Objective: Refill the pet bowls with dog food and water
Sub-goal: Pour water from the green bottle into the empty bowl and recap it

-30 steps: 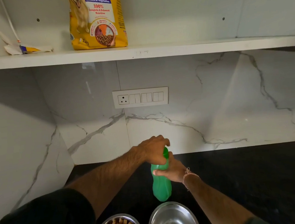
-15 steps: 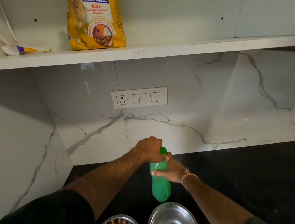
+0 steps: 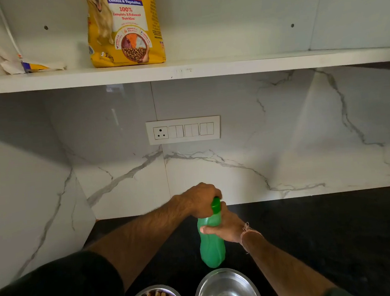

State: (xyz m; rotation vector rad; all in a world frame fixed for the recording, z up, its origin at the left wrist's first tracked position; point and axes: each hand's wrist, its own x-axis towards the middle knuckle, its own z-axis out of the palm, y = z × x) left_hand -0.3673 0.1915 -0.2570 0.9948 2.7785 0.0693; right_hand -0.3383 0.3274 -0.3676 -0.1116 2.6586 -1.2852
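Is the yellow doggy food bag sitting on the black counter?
No, the dog food bag stands on the white shelf up high.

Your green bottle looks like smooth plastic with a soft, half-matt sheen, and its cap is the same (a shade darker); the kibble bowl and the bare bowl are polished metal that mirrors the light; the counter under them is dark and matt, finely speckled like stone; the wall you face is glossy, marble-veined slab; the shelf is flat matt white; the food bag is shiny printed film; your sleeve is dark cloth.
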